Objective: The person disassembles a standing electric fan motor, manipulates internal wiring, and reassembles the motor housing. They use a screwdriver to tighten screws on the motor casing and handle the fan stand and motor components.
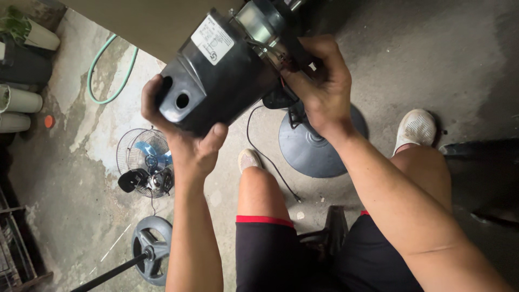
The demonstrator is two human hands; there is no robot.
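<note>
Gripping a black fan motor housing [216, 75] above bare knees, the left hand [186, 138] wraps its rear end from below with the thumb pressed on the casing, while the right hand [319, 86] closes around the exposed metal motor [259, 21] and wiring at the front. Beneath, on the stained concrete floor [70, 205], sit a round grey fan base [313, 148] with a black power cord [270, 162], a caged fan head with blue blades [145, 161], a second stand base [151, 249] and a green hose [102, 75].
</note>
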